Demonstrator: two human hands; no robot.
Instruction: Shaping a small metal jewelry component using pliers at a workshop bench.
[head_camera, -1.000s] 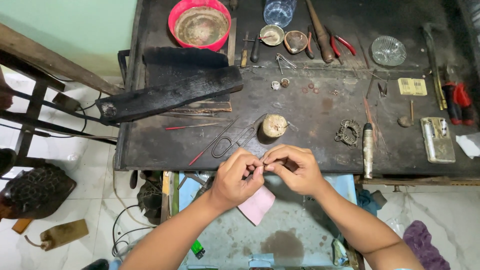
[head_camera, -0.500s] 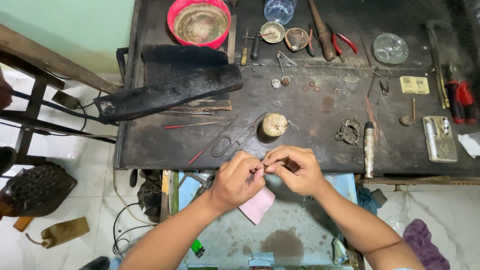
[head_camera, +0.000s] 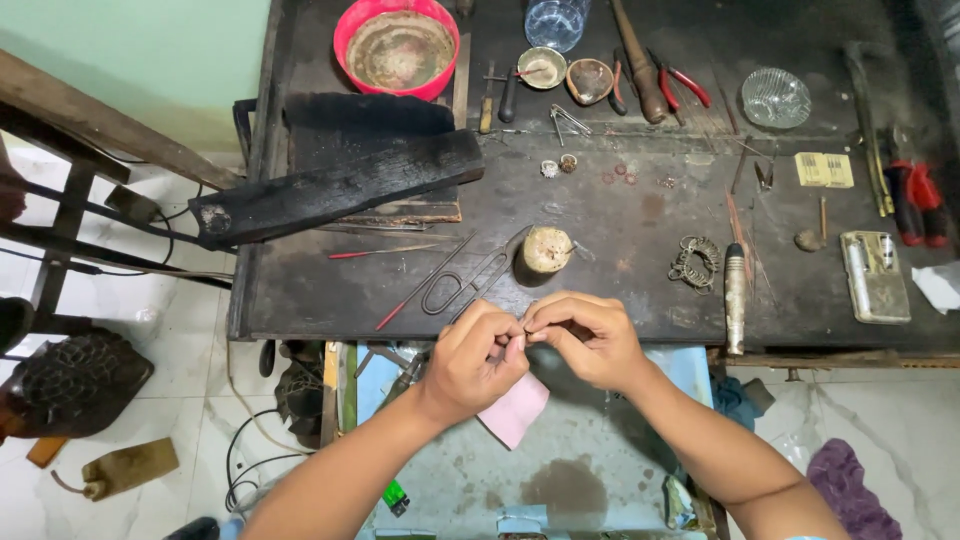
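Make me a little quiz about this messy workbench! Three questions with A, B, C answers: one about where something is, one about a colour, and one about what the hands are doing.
1. Where is the bowl?
A. at the far edge of the bench, left part
B. on the floor
C. under the hands

2. What colour is the cloth below the hands?
A. green
B. pink
C. black

3. How are the left hand and right hand?
A. far apart
B. flat on the bench
C. together, fingertips pinching something tiny

Answers:
1 A, the bowl sits at the top of the bench, left of the tools.
2 B, the cloth looks pink.
3 C, the fingertips meet at the bench's near edge; the tiny thing is too small to tell.
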